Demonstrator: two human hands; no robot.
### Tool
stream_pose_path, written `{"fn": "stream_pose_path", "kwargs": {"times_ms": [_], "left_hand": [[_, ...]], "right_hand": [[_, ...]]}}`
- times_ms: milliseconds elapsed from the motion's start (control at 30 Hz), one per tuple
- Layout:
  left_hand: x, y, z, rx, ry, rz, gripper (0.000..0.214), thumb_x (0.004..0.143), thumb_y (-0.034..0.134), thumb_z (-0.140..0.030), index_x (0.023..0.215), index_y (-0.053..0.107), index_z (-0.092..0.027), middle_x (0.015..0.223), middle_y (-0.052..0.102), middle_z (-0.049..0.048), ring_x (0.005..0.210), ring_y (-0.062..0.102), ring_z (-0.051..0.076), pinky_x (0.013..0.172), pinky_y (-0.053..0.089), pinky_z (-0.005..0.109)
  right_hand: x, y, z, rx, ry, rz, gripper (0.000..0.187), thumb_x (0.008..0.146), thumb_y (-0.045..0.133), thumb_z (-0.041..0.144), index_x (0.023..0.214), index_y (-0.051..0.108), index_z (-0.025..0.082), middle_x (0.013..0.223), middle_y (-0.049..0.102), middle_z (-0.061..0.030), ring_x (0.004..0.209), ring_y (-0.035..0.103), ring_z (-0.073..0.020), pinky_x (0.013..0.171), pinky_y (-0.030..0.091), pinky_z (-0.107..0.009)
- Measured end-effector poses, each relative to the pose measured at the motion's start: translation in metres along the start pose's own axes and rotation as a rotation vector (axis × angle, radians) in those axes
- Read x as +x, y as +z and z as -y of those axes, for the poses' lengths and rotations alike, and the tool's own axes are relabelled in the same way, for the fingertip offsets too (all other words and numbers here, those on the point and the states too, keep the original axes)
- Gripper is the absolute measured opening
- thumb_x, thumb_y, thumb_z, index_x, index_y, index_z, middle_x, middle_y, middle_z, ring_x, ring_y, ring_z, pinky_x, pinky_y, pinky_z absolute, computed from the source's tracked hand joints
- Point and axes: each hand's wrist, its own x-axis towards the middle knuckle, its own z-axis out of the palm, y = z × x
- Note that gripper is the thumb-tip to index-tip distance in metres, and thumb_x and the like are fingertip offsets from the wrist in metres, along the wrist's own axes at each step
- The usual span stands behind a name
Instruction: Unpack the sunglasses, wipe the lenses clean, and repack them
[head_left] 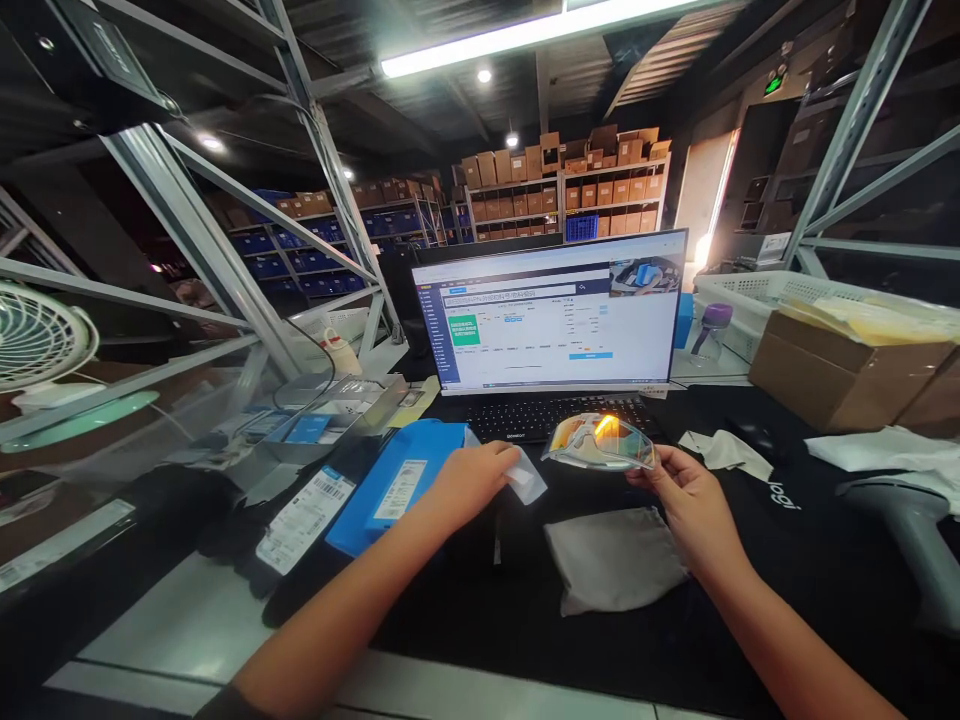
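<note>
My right hand pinches one end of a pair of sport sunglasses with a clear frame and an orange mirrored lens, raised in front of the keyboard. In my left hand is a thin white sheet, perhaps paper or film, gripped between thumb and fingers. A blue box with a white label lies beside my left hand, partly behind the forearm. Below the sunglasses a grey cloth pouch rests flat on the black mat.
Behind the keyboard stands a lit monitor. A barcode scanner lies at the right, near a cardboard box and a crumpled white cloth. Left are a labelled packet, a metal shelf frame and a fan.
</note>
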Motion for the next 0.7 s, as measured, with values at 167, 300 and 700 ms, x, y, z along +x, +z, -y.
{"fn": "stream_pose_path", "kwargs": {"times_ms": [167,300,700], "left_hand": [[-0.026,0.006,-0.005,0.017,0.205,-0.179,0.022,0.096,0.048,-0.016,0.103,0.068,-0.021,0.136,0.06,0.0096,0.12,0.06,0.023,0.096,0.053,0.037],[-0.045,0.015,0.003,-0.061,0.153,-0.299,0.019,0.096,0.05,-0.019,0.099,0.068,-0.02,0.119,0.069,0.0097,0.106,0.067,0.023,0.088,0.058,0.037],[-0.05,0.022,0.002,-0.32,0.035,-0.283,0.015,0.092,0.055,-0.012,0.093,0.068,-0.02,0.121,0.07,0.0074,0.114,0.066,0.02,0.096,0.056,0.033]], "right_hand": [[0.0,-0.002,-0.001,0.011,0.007,0.009,0.035,0.075,0.078,0.051,0.089,0.07,0.02,0.079,0.072,-0.0035,0.075,0.069,-0.0186,0.075,0.059,-0.031],[-0.001,-0.002,0.0,0.011,0.026,0.017,0.035,0.075,0.079,0.05,0.092,0.071,0.02,0.081,0.073,-0.0029,0.074,0.068,-0.0169,0.074,0.058,-0.028],[-0.005,-0.004,0.002,-0.018,0.034,-0.003,0.033,0.075,0.08,0.047,0.093,0.071,0.02,0.085,0.072,-0.0032,0.077,0.068,-0.0164,0.076,0.057,-0.026]]}}
